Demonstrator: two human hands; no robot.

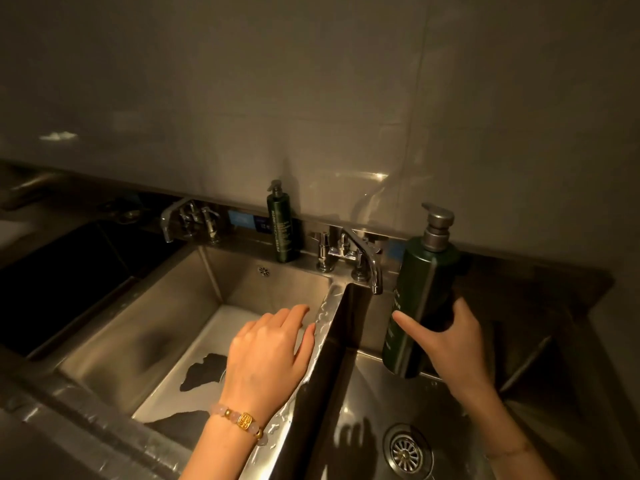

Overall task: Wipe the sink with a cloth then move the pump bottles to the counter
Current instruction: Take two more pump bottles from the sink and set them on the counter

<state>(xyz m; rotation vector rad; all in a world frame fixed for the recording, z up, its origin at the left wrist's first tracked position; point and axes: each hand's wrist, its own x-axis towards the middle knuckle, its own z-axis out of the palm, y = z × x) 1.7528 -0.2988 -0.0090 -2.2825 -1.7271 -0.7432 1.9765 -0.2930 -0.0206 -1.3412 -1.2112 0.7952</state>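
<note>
**Right hand** (460, 344): grasping the large pump bottle (420, 289) at its lower body. The thumb lies across the front face. The remaining fingers pass behind the bottle and are hidden.

**Large pump bottle:** dark green with a grey pump head, tilted so that the top leans right. It is positioned over the far side of the right basin (363, 393). The hand covers its base on the right, and contact with the basin wall cannot be determined. The label text is too dim to read.

**Left hand** (270, 351): released, with the fingers straight and together. It lies on the wet divider (329, 323) between the basins. A beaded bracelet (242, 420) is on the wrist.

**Small pump bottle** (282, 226): upright on the far ledge of the sink (69, 420), against the wall (311, 98) and left of the right faucet (360, 258).

**Left basin** (138, 323): a pale layer (207, 341) with dark patches covers the floor. It cannot be identified as cloth, foam or water. The left hand and forearm hide its right part.

**Right basin:** the drain (407, 452) is visible at the near edge. The frame edge cuts off the basin's near rim.

**Counter** (554, 289): located right of the sink, in deep shadow, with no surface detail legible.
</note>
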